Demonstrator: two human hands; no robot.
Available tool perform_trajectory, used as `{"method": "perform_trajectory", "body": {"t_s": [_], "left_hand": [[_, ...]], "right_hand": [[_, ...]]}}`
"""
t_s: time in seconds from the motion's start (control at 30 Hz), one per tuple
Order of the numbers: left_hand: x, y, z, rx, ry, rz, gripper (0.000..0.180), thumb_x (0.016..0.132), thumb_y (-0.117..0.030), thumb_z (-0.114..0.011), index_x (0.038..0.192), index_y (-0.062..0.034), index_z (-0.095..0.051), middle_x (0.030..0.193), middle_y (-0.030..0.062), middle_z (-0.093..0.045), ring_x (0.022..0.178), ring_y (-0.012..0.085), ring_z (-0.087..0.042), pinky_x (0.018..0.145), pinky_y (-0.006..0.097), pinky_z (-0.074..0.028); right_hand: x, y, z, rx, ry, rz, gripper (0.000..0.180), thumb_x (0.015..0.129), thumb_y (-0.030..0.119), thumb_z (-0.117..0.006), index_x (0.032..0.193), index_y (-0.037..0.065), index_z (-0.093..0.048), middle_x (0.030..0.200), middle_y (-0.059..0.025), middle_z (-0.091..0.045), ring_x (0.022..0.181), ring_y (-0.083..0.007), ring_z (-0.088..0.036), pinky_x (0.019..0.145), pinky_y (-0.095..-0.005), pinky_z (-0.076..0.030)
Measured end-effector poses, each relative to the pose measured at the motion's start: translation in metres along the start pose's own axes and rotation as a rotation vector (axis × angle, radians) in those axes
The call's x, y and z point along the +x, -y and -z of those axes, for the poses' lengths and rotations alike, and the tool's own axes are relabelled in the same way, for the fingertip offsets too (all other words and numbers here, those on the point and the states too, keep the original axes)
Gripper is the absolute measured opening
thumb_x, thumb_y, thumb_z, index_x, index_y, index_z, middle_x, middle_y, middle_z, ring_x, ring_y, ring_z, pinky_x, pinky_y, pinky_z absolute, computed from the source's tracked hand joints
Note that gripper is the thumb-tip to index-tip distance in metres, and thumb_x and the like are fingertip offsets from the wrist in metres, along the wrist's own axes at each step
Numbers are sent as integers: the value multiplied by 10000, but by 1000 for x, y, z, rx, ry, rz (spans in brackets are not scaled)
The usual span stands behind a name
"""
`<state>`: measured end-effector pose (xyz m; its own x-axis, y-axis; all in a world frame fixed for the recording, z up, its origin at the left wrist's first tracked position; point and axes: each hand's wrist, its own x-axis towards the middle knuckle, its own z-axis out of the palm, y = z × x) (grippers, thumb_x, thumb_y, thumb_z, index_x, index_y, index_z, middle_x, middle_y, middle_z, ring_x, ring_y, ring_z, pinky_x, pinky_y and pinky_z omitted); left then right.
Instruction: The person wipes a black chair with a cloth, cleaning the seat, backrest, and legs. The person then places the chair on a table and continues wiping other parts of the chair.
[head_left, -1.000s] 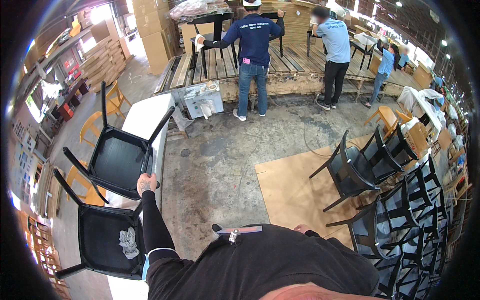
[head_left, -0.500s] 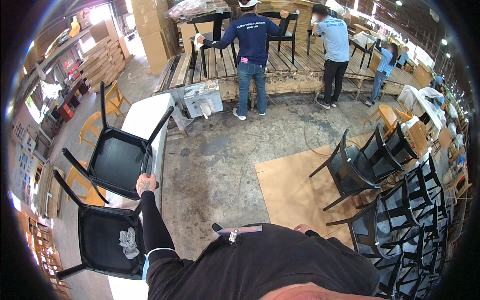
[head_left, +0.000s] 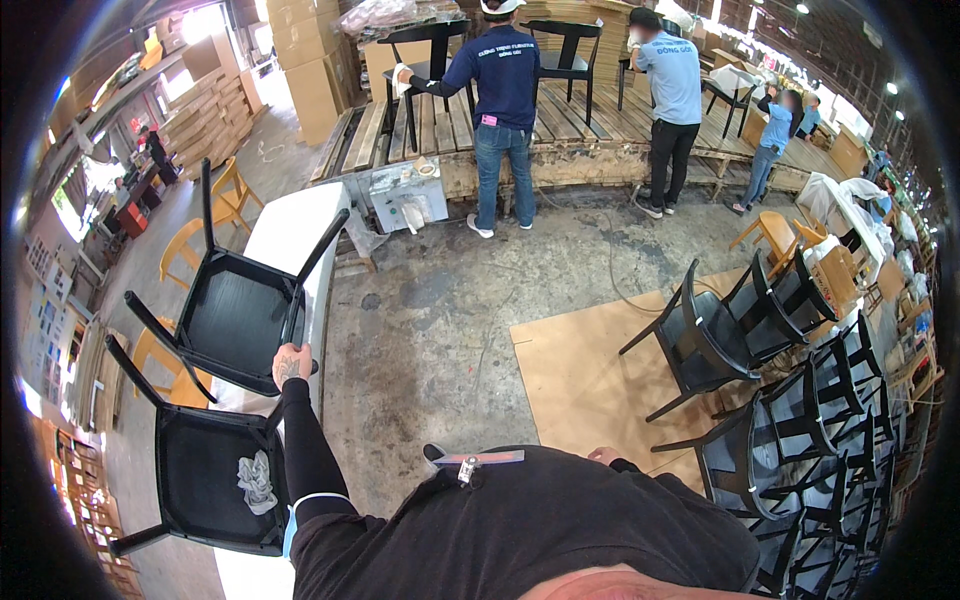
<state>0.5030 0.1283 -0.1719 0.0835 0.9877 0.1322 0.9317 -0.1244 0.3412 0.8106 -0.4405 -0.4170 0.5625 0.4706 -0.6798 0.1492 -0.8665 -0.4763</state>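
Observation:
An upside-down black chair [head_left: 240, 312] lies on a long white-topped table [head_left: 290, 235] at my left, its legs pointing up. My left hand [head_left: 291, 364] is closed around the near right corner of its frame. Closer to me rests a second upturned black chair [head_left: 200, 465], with a crumpled grey cloth [head_left: 257, 484] on the underside of its seat. My right hand [head_left: 605, 455] shows only in part beyond my torso, low over a brown cardboard sheet [head_left: 570, 370]. Its fingers are mostly hidden, so I cannot tell whether it holds anything.
Many black chairs [head_left: 710, 340] stand in rows at the right. Several co-workers, one in a navy shirt [head_left: 503, 80], handle black chairs on a slatted wooden platform [head_left: 350, 145] ahead. Yellowish wooden chairs [head_left: 235, 195] stand beyond the table; a grey box [head_left: 405, 195] sits by the platform.
My left hand keeps its hold and the chairs beside me stay put. The co-worker in navy has drawn the right arm in from a chair. A person in dark clothes appears at the far left.

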Motion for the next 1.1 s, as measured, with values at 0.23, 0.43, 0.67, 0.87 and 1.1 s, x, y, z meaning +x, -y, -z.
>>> {"method": "perform_trajectory", "body": {"t_s": [0.23,0.43,0.67,0.87,1.1], "left_hand": [[2,2,-2,-11,-51,-57,377,776,-375,-611,869,-30,-729,921,211,-708,916,373,-681,840,435,-520],[2,3,-3,-26,-49,-56,404,770,-389,-602,866,-16,-725,924,222,-702,909,375,-679,841,433,-518],[2,2,-2,-16,-50,-43,373,779,-379,-608,873,-39,-728,928,209,-707,915,374,-681,840,433,-522],[2,1,0,-18,-20,-22,373,780,-378,-609,885,-44,-733,935,208,-709,919,368,-684,843,431,-524],[3,0,-1,19,15,19,378,784,-385,-611,884,-42,-736,940,204,-711,926,364,-684,841,434,-525]], "right_hand": [[0,1,1,-47,14,8,279,863,199,-597,1085,78,-713,878,-120,-738,657,-203,-722,670,-328,-586],[-2,7,4,-49,14,-5,293,836,190,-607,1084,81,-718,888,-111,-738,666,-205,-722,676,-328,-588],[4,8,-2,-142,-29,-68,307,806,213,-627,1077,116,-734,918,-107,-741,709,-216,-722,700,-336,-588],[12,3,-8,-138,-17,-34,300,800,257,-634,1048,128,-743,930,-116,-741,808,-237,-719,770,-356,-574],[15,1,-7,-148,-32,81,284,804,280,-640,1022,136,-752,937,-117,-741,842,-251,-716,813,-368,-563]]}}
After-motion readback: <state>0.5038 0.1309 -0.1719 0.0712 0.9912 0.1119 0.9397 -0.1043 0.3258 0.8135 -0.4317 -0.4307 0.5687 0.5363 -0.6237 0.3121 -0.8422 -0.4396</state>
